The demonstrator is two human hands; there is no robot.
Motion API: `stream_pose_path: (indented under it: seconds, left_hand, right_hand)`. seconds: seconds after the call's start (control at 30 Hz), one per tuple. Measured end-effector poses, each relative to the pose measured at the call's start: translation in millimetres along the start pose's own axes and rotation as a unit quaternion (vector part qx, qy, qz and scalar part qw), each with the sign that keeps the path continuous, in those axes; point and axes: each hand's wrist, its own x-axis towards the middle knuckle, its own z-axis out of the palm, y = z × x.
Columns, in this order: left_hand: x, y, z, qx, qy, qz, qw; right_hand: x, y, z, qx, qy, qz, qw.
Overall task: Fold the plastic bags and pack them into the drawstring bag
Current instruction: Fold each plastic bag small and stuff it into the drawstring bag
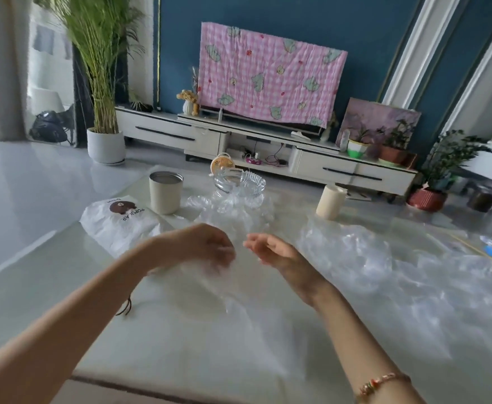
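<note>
**Head view.** The clear plastic bag [209, 287] lay crumpled on the tabletop [151, 360], nearer the person than the cream tumbler [166, 192] and directly beneath both hands. The left hand [198, 246] was held with its fingers curled down into the raised upper edge of the film, apparently pinching it, though motion blur hid the exact contact. The right hand [271, 250] was just beside it, fingers loosely bent and holding nothing, its fingertips near the same edge but seemingly apart from it. The white drawstring bag [116, 225], printed with a bear, lay flat just left of the tumbler and slightly nearer the person. More clear bags [355, 258] were heaped well to the tumbler's right.

The film was judged very light, limp and slippery, likely to trap air and spring out of a crease. The best hold would probably be a pinch at two corners of one edge, so the sheet could be drawn taut and smoothed against the tabletop before folding.
</note>
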Motion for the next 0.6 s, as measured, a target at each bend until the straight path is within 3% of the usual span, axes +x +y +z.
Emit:
stream_pose_path:
  seconds: [0.07,0.13,0.2,0.27,0.33,0.47,0.6]
  left_hand:
    - [35,-15,0,0.080,0.009,-0.026,0.996]
    - [63,-26,9,0.054,0.041,-0.031,0.997]
    - [91,-37,21,-0.095,0.109,-0.033,0.989]
    - [108,-41,33,-0.242,0.186,-0.035,0.952]
    - [123,-42,42,-0.301,0.219,-0.040,0.927]
    - [122,-40,65,-0.392,0.136,-0.070,0.907]
    - [108,-49,78,-0.346,0.139,-0.061,0.926]
  right_hand:
    - [25,19,-5,-0.004,-0.068,0.030,0.997]
    - [38,40,-10,-0.015,-0.055,0.037,0.998]
    - [57,61,-17,-0.004,0.021,0.039,0.999]
    - [68,68,-26,0.035,0.082,0.045,0.995]
    - [75,71,-37,0.097,0.122,0.047,0.987]
    - [71,79,-41,0.224,0.135,0.079,0.962]
    - [64,81,-29,0.242,0.126,0.092,0.958]
